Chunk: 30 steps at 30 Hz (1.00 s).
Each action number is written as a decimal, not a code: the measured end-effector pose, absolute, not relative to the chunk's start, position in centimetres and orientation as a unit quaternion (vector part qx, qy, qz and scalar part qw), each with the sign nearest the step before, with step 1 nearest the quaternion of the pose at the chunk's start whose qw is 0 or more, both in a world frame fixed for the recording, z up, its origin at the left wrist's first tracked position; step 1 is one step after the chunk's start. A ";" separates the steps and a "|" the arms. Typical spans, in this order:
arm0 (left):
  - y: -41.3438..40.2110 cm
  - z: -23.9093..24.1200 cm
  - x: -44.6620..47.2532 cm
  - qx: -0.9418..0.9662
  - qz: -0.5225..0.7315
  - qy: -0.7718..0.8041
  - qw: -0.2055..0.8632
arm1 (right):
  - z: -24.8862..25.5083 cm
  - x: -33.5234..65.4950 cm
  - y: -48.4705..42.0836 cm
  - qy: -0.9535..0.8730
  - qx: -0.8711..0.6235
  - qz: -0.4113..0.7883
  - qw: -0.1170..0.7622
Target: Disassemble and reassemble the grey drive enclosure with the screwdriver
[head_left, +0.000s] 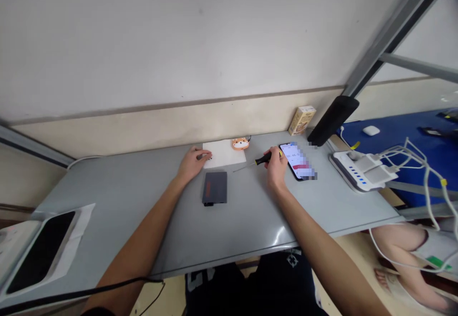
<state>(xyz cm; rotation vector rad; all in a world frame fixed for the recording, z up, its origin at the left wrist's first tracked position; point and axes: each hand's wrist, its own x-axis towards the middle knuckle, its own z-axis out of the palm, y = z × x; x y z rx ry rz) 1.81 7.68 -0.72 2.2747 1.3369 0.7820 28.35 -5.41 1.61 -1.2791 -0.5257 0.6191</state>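
Note:
My right hand (pixel 276 165) is wrapped round the black and yellow handle of a screwdriver (pixel 264 158), whose thin shaft points left, with its tip low over the table. At the left edge of a white sheet of paper (pixel 225 159), my left hand (pixel 194 162) has its fingers drawn together. Tiny dark specks (pixel 211 157) show at its fingertips, too small to name. Between my forearms a flat dark grey box (pixel 215 187) with reddish lettering lies on the grey table (pixel 246 225). A small black part sticks out at the box's near left corner.
An orange animal-face case (pixel 240 144) sits on the paper's far right corner. Right of my right hand lies a lit phone (pixel 296 161), then a power strip (pixel 361 170) with white cables. A carton (pixel 302 119) stands by the wall; a tablet (pixel 43 251) lies left. Another person's leg (pixel 400 244) shows right.

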 end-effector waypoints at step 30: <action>-3.6 4.1 1.6 0.851 0.094 0.401 0.326 | 2.3 28.1 -8.8 -0.549 -0.570 0.020 0.611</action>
